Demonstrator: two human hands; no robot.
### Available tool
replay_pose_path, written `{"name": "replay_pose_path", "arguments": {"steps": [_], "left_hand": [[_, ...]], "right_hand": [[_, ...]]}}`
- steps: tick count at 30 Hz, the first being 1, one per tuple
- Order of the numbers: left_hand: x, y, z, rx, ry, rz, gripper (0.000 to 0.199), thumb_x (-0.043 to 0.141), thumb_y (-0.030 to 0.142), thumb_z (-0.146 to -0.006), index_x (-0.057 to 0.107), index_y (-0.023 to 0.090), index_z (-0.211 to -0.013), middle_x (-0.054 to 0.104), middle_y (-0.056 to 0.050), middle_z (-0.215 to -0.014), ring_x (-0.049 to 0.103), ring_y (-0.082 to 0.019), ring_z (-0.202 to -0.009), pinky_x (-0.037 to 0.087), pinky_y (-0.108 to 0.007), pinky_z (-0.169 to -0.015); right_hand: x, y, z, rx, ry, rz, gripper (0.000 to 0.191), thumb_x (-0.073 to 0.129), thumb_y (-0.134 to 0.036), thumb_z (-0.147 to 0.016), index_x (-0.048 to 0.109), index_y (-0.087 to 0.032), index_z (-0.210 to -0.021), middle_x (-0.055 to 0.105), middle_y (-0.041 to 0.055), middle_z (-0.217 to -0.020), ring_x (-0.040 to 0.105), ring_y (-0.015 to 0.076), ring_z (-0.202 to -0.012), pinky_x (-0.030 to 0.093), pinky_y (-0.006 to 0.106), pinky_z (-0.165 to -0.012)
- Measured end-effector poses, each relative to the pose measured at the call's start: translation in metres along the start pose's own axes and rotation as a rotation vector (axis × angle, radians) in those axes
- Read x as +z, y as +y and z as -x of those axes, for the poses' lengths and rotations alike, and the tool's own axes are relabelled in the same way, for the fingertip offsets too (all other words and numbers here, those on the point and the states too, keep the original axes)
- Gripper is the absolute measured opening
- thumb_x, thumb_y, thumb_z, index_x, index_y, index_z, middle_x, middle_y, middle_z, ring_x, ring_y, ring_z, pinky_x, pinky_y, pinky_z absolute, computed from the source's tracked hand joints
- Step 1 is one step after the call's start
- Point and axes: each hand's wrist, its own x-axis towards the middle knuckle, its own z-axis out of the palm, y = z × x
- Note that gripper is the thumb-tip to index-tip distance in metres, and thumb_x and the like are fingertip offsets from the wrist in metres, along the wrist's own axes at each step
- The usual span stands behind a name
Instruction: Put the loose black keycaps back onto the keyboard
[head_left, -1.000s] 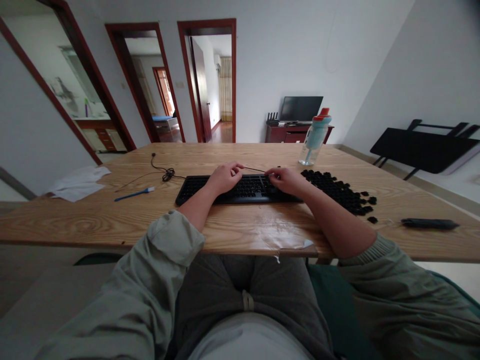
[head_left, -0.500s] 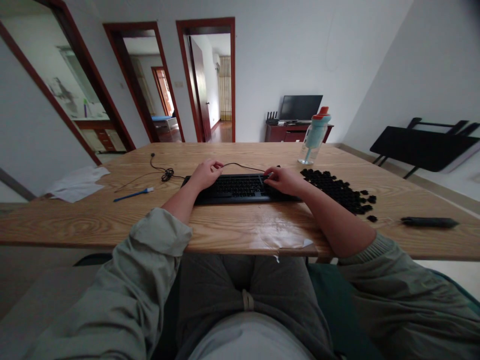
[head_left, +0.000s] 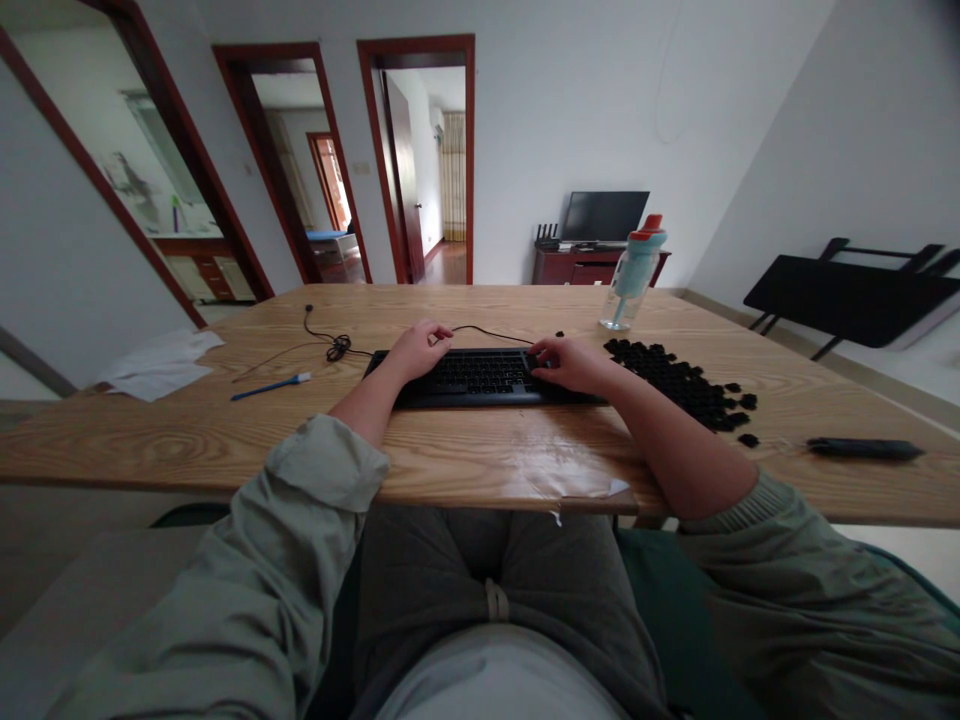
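A black computer keyboard (head_left: 472,385) lies on the wooden table in front of me; many of its keys look bare. My left hand (head_left: 421,350) rests at its upper left, fingers loosely curled with a gap between thumb and fingertips. Over the keyboard's right part, my right hand (head_left: 568,364) has thumb and fingers drawn together in a pinch at the keys. Whatever those fingertips hold is too small to make out. A heap of loose black keycaps (head_left: 667,380) lies right of the keyboard, partly behind my right forearm. One stray keycap (head_left: 559,334) sits behind the right hand.
Left of the keyboard lie a coiled black cable (head_left: 339,348), a blue brush (head_left: 270,386) and white tissues (head_left: 163,364). A water bottle (head_left: 634,275) stands behind the keycaps. A dark slim pouch-like object (head_left: 862,448) lies at the right of the table (head_left: 465,455).
My right hand has drawn back very slightly from the top edge of the keyboard, and the stray keycap behind it shows more clearly. The whole view has shifted a little.
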Motion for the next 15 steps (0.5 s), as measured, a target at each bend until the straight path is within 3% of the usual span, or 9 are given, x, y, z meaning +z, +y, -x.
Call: {"name": "replay_pose_path", "arguments": {"steps": [9, 15], "left_hand": [[0.0013, -0.0002, 0.0003, -0.002, -0.011, 0.0, 0.028, 0.059, 0.03, -0.083, 0.071, 0.014, -0.102, 0.067, -0.008, -0.099, 0.057, -0.016, -0.078, 0.049, -0.031, -0.081], [-0.0002, 0.0033, 0.0014, -0.009, -0.011, -0.004, 0.026, 0.059, 0.028, -0.083, 0.072, 0.015, -0.101, 0.067, -0.007, -0.098, 0.057, -0.016, -0.077, 0.048, -0.031, -0.082]], "right_hand": [[-0.0025, -0.0028, 0.0018, 0.031, 0.043, 0.075, 0.039, 0.065, -0.027, -0.086, 0.062, -0.017, -0.124, 0.071, 0.0077, -0.107, 0.066, 0.0198, -0.087, 0.05, 0.032, -0.078], [-0.002, 0.0036, -0.0003, -0.037, 0.015, 0.178, 0.037, 0.065, -0.033, -0.085, 0.07, -0.017, -0.118, 0.07, 0.0106, -0.106, 0.064, 0.0238, -0.09, 0.05, 0.036, -0.084]]}}
